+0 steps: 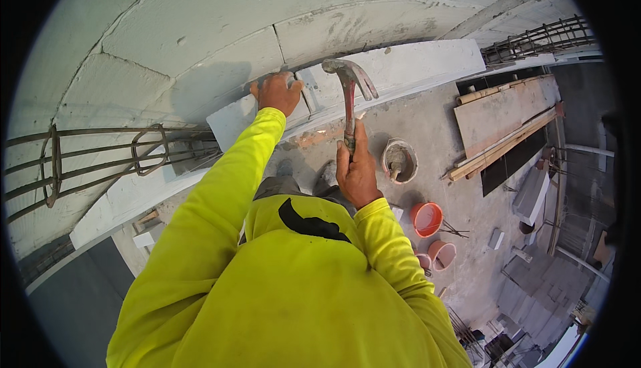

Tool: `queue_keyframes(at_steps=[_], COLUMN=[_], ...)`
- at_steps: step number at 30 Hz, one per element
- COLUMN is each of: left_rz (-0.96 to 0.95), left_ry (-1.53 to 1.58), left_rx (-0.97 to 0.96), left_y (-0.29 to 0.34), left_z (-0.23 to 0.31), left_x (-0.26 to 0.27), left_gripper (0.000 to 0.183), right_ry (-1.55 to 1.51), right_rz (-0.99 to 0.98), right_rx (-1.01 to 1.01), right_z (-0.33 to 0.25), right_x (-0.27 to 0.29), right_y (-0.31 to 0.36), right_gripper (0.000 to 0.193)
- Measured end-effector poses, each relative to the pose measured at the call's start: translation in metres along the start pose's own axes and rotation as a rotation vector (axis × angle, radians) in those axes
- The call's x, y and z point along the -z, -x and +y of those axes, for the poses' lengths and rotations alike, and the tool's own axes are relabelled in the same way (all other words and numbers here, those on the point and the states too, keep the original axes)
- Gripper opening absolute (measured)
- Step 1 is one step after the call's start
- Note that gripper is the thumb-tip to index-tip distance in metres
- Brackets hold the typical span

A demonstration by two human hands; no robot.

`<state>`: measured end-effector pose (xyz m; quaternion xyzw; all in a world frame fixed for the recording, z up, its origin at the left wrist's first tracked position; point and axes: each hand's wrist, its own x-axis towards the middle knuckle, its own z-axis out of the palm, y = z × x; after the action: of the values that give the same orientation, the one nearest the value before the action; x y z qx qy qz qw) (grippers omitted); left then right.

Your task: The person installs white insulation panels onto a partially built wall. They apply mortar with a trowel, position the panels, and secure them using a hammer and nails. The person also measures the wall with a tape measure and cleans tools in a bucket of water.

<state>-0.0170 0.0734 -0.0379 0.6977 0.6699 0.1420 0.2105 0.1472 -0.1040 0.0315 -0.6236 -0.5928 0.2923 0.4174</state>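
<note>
My right hand [358, 173] is wrapped round the handle of a claw hammer [350, 94], its worn metal head raised near the white block ledge. Ahead and to the left, my left hand [277, 93] rests on a short white block [235, 122], fingers bent over its back edge near the wall. A narrow joint parts that block from a longer white block [400, 68] to its right. Behind both rises a wall of large pale blocks [220, 61]. Whether the left fingers pinch anything at the back edge is hidden.
A steel rebar cage [93, 158] juts along the left; another rebar cage [541, 40] lies far right. On the floor are a mortar bucket [400, 161], an orange bucket [427, 219] and a pinkish bucket [442, 254]. Boards and planks [507, 124] lie further right.
</note>
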Motion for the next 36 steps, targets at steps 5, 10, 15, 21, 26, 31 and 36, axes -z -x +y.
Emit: queue_keyframes(at_steps=[5, 10, 15, 21, 26, 31, 36], left_rz=[-0.022, -0.017, -0.066, -0.012, 0.079, 0.197, 0.044], left_ry=[0.017, 0.032, -0.055, -0.031, -0.142, -0.074, -0.157], left_rx=[-0.001, 0.01, -0.049, -0.158, -0.173, -0.422, -0.674], left_y=[0.001, -0.001, -0.004, -0.011, 0.004, 0.021, 0.03], left_z=[-0.004, -0.002, -0.009, -0.037, -0.063, -0.04, 0.03], left_x=[-0.001, 0.0, -0.002, 0.007, 0.024, 0.024, 0.018], left_gripper=[0.05, 0.052, 0.05, 0.048, 0.05, 0.053, 0.066], right_ry=[0.144, 0.201, 0.082, -0.073, 0.017, 0.013, 0.003], right_rz=[-0.121, -0.151, -0.108, 0.109, 0.181, 0.169, 0.164], right_rx=[-0.119, -0.114, -0.187, -0.414, -0.591, -0.787, -0.771], right_z=[-0.004, -0.008, -0.004, 0.027, 0.06, 0.068, 0.063], right_x=[0.001, 0.005, 0.027, 0.051, 0.058, 0.049, 0.037], right_y=[0.005, -0.004, 0.003, 0.09, 0.177, 0.237, 0.241], right_gripper=[0.058, 0.052, 0.051, 0.045, 0.045, 0.045, 0.045])
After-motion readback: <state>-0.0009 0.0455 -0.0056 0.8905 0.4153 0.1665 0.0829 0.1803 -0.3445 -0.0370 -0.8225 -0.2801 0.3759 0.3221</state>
